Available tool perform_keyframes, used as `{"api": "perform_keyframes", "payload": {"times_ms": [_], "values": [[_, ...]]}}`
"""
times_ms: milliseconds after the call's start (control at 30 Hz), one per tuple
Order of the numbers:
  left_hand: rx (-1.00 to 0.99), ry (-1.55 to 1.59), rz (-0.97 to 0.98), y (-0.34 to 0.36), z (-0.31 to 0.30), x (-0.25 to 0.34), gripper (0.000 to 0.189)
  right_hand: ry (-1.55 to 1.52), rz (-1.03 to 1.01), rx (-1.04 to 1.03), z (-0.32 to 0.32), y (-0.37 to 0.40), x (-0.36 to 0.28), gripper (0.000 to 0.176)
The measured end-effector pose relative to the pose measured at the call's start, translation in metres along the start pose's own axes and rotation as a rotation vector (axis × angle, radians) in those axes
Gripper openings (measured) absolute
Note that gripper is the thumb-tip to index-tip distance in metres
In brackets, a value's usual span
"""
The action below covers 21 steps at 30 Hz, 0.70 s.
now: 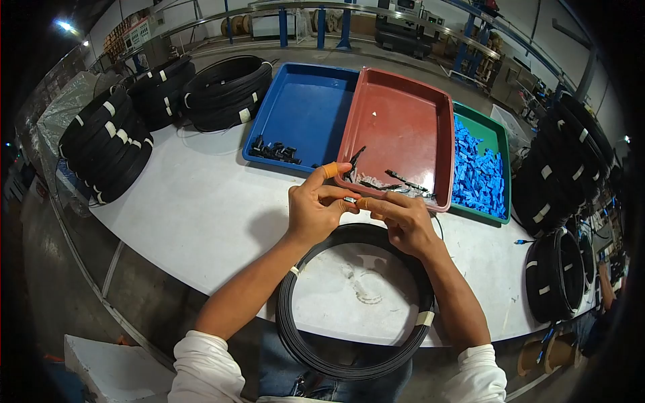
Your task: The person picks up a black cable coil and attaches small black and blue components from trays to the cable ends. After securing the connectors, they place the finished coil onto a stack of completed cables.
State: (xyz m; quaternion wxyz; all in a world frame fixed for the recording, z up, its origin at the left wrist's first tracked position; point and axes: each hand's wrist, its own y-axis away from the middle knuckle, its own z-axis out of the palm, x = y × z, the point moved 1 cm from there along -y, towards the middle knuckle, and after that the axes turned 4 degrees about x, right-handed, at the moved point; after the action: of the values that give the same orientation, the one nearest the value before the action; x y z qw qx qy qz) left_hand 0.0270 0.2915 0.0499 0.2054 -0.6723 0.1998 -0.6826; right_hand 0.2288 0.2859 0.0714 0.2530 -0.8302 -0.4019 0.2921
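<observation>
My left hand (313,209) and my right hand (405,218) meet over the near edge of the red tray. Between their fingertips is a small light-coloured connector (350,199), pinched from both sides. Yellow-orange tape wraps a finger on each hand, and my left index finger points up, away from the pinch. Below my hands lies a coil of black cable (287,316), bound with white tape and overhanging the table's front edge. The red tray (403,127) holds black connector parts (403,181) and small whitish pieces near its front.
A blue tray (309,101) holds black parts (275,151); a green tray (497,134) holds many blue clips (477,171). Stacked black cable coils stand at left (107,148) and right (564,161). Another coil (554,275) rests at the white table's (181,195) right edge.
</observation>
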Motion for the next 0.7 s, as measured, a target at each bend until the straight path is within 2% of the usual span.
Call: {"api": "perform_keyframes", "payload": {"times_ms": [333, 400, 433, 500, 533, 567, 600, 633, 667, 700], "values": [[-0.013, -0.061, -0.014, -0.001, -0.003, -0.004, 0.047, -0.127, 0.034, 0.057, 0.001, -0.005, -0.004, 0.062], [-0.009, -0.061, 0.006, -0.001, -0.001, -0.003, 0.047, -0.144, 0.052, 0.001, -0.003, -0.005, -0.003, 0.062], [-0.004, -0.015, 0.057, -0.001, 0.0, -0.002, 0.042, -0.141, 0.056, 0.004, -0.002, -0.005, 0.0, 0.062], [-0.001, 0.038, 0.108, -0.002, 0.001, -0.002, 0.037, -0.237, 0.046, 0.136, 0.001, -0.004, 0.006, 0.06], [-0.023, -0.092, 0.221, -0.003, -0.001, -0.004, 0.03, -0.351, 0.255, 0.121, -0.002, 0.001, 0.007, 0.049], [-0.044, -0.223, 0.333, -0.003, -0.003, -0.004, 0.024, -0.348, 0.256, 0.12, -0.002, 0.001, 0.007, 0.049], [-0.066, -0.255, 0.322, -0.003, -0.003, -0.001, 0.014, -0.329, 0.249, 0.163, -0.001, 0.002, 0.007, 0.044], [-0.066, -0.254, 0.323, -0.003, -0.002, -0.001, 0.014, -0.311, 0.242, 0.207, 0.0, 0.002, 0.009, 0.04], [-0.088, -0.251, 0.373, -0.004, 0.0, 0.0, 0.015, -0.297, 0.146, 0.209, 0.004, 0.005, 0.016, 0.031], [-0.11, -0.247, 0.422, -0.004, 0.001, 0.0, 0.016, -0.295, 0.148, 0.209, 0.004, 0.005, 0.016, 0.031]]}}
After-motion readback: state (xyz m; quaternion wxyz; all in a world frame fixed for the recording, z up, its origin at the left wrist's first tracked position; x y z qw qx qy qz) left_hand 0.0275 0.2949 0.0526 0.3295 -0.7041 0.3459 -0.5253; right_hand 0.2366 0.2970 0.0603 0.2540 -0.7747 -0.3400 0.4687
